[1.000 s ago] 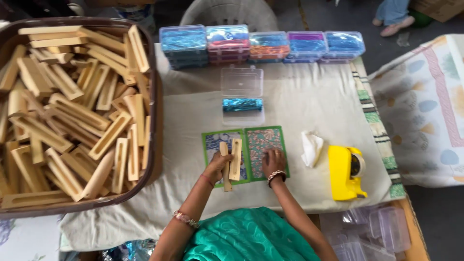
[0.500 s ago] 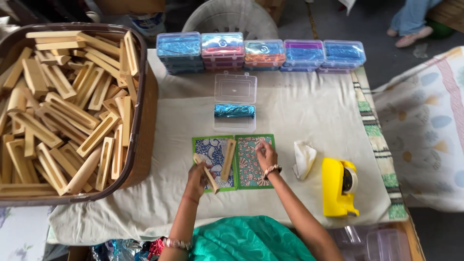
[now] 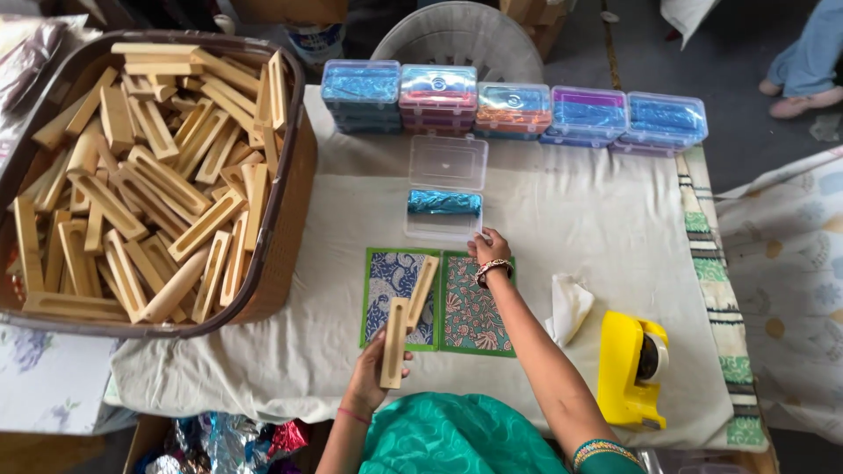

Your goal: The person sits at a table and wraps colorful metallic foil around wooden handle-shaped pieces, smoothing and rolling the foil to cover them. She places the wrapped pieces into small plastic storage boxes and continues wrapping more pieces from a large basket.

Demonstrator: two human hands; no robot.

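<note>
Packing step, by judgement: left hand (image 3: 376, 373) grips a slotted pale wooden stick (image 3: 394, 344) at lower centre over green-bordered patterned cards (image 3: 439, 303), right hand (image 3: 488, 248) open-fingered at the clear plastic box (image 3: 443, 213) edge; next move needs steadying that box.

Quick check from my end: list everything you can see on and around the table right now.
Wooden pieces: many, tan, in the brown basket, left.
Closed plastic boxes: stacks in five columns, far edge.
Open clear box: one, blue foil roll inside.
Patterned cards: two, green-edged, centre.
Loose wooden piece: one, on cards.
Tape dispenser: one, yellow, right.
White cloth: one.
Left hand: holds a wooden piece.
Right hand: at open box.
</note>
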